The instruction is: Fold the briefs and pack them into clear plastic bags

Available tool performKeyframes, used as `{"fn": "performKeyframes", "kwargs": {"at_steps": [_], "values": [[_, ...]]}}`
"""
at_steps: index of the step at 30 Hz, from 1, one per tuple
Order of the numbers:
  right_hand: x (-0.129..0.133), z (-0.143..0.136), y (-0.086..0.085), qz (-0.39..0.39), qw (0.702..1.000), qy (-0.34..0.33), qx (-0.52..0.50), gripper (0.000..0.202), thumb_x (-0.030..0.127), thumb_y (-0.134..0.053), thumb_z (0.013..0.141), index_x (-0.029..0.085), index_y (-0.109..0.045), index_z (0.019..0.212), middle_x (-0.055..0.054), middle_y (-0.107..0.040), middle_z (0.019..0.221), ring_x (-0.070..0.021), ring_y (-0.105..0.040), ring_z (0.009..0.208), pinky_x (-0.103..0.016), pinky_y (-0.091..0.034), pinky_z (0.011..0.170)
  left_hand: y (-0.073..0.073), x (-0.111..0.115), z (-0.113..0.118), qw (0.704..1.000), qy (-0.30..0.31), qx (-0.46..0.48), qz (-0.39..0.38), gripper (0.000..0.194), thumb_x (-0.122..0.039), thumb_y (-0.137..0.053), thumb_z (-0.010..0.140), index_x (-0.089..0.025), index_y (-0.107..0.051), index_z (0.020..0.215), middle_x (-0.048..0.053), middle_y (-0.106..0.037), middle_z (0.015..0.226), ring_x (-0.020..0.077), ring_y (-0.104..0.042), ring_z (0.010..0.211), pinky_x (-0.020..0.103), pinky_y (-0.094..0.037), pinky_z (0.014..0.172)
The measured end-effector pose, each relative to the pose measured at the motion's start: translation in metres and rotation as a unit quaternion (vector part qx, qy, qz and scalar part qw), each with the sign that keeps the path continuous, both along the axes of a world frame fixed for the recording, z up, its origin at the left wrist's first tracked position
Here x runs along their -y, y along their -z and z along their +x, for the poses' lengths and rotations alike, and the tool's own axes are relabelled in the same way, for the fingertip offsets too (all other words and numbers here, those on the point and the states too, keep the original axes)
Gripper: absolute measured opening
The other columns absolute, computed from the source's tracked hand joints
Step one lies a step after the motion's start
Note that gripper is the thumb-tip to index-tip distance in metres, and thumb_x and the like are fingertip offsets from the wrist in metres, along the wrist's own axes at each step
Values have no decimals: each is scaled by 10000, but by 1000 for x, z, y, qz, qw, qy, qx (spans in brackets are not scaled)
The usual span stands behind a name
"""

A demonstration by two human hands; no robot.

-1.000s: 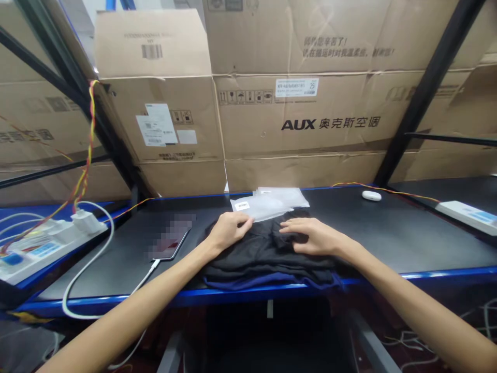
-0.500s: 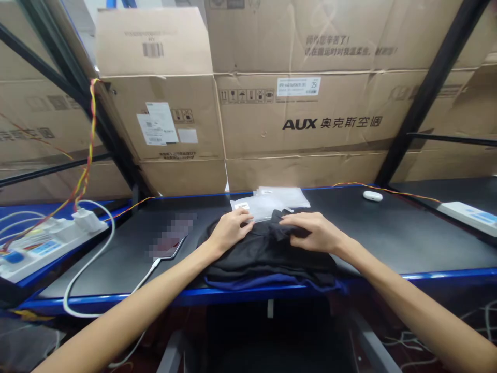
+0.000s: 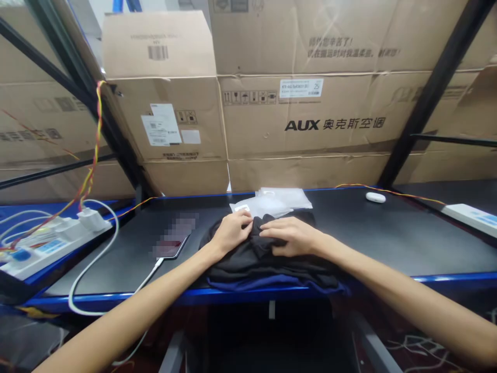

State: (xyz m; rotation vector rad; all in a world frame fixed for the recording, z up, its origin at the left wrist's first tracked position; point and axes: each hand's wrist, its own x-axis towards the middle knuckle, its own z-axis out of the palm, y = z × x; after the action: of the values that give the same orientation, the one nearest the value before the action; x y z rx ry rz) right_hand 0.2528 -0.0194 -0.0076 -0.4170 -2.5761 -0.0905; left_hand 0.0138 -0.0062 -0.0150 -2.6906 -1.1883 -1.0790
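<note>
A heap of black cloth (image 3: 272,264) lies at the table's front edge, with dark blue cloth (image 3: 256,282) showing under it. My left hand (image 3: 234,230) is on the heap's left part, its fingers closed on a fold of the black cloth. Just to the right, my right hand (image 3: 289,235) rests on the same cloth, fingers bent round a bunched part of it. The two hands are close together but apart. Behind them lie clear plastic bags (image 3: 285,199) with a small white label, partly under the cloth.
A phone (image 3: 176,246) on a white cable lies to the left. Power strips stand at the far left (image 3: 58,241) and far right (image 3: 471,217). A white case (image 3: 375,197) sits at the back right. Cardboard (image 3: 303,140) walls the back, between black posts.
My right hand has moved left, towards my left hand, and the bunched black cloth has shifted with it. My left hand has stayed nearly in place. The view has shifted slightly.
</note>
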Motion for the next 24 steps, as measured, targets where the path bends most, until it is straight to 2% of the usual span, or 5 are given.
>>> {"fn": "performKeyframes", "kwargs": {"at_steps": [6, 14, 20, 24], "values": [[0, -2, -2, 5, 1000, -19, 1, 386, 251, -617, 831, 161, -673, 1202, -154, -700, 1224, -273, -676, 1094, -408, -554, 921, -2, 2, 0, 999, 32, 30, -23, 187, -73, -621, 817, -182, -759, 882, 38, -717, 993, 170, -683, 878, 254, -531, 806], [-3, -2, -13, -136, 990, -40, 4, 531, 196, -630, 782, 196, -622, 1313, -99, -668, 1299, -259, -575, 1245, -435, -453, 1067, -7, 4, -2, 995, 76, 4, -72, 196, -129, -620, 821, -194, -781, 912, 50, -731, 981, 186, -688, 898, 266, -532, 832], [-7, 4, -6, -195, 980, -39, -4, 562, 225, -663, 813, 249, -589, 1369, -58, -629, 1364, -253, -493, 1331, -447, -388, 1127, -3, 2, -2, 998, 45, 19, -47, 218, -180, -562, 880, -198, -779, 892, 49, -737, 956, 178, -691, 857, 275, -543, 810], [-9, 5, -5, -216, 976, -41, 3, 557, 273, -688, 823, 251, -590, 1371, -65, -622, 1374, -253, -490, 1334, -445, -380, 1131, 0, -1, -4, 998, 43, 36, -29, 201, -176, -584, 863, -203, -781, 892, 40, -737, 969, 167, -694, 856, 256, -547, 789]]}}
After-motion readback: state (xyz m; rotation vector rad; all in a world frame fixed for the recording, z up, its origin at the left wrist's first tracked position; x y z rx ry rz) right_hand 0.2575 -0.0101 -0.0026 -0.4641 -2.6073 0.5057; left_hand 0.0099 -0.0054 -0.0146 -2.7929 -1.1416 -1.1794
